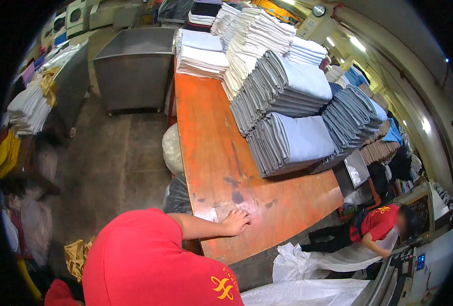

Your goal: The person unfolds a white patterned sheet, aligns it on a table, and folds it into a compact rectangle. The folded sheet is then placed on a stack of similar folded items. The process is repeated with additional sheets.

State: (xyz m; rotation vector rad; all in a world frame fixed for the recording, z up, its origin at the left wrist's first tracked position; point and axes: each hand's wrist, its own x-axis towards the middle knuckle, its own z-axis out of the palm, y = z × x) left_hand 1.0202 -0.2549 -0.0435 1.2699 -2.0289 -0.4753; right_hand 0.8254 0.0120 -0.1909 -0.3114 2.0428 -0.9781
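From the red sleeve at the lower edge, my left hand [235, 223] reaches onto the orange-brown wooden table [206, 153]. It rests palm down near the table's edge, fingers spread, with nothing in it. Worn dark patches mark the wood close to the fingertips. Beyond the hand stands a stack of folded grey-blue cloths [292, 140], with a taller grey stack [282, 84] behind it. My right hand is out of view.
White folded linens [201, 53] pile up at the table's far end. A metal bin on wheels [134, 66] stands on the floor at the far left. At right, a co-worker in red [377, 227] handles white fabric [333, 262] beside a machine [430, 265].
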